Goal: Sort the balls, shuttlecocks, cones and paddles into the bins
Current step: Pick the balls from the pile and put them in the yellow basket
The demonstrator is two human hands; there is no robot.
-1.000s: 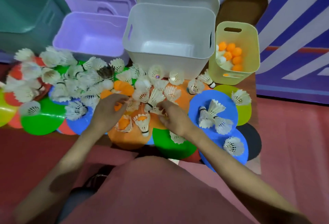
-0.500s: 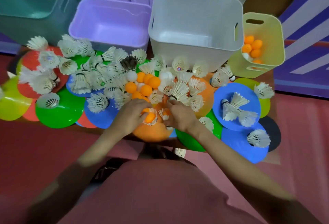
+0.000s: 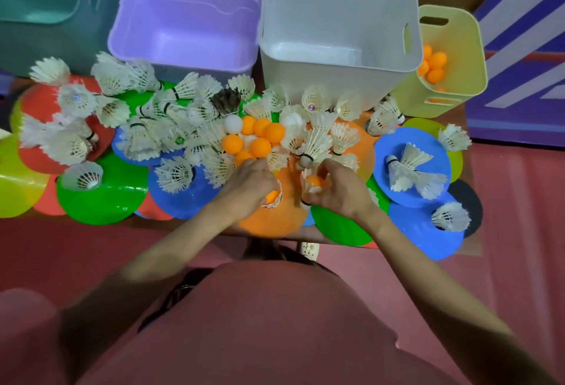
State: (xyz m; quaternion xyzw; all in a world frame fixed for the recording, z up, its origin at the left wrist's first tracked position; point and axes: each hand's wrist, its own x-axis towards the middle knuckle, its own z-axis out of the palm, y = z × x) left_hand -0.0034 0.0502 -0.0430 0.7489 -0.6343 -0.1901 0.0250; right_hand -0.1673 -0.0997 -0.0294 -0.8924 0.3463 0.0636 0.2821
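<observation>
The shuttlecocks (image 3: 171,121) heaped along the table's left and far edge are featherlight and crush easily, so the cork base is likely the safest hold. At the near edge the left hand (image 3: 244,189) is curled around a shuttlecock with an orange ball (image 3: 272,196) in its skirt; just beside it the right hand (image 3: 336,189) pinches another shuttlecock with a ball nested inside. Loose orange balls (image 3: 263,137) would likely roll. The yellow bin (image 3: 458,57) at the far right corner holds balls
</observation>
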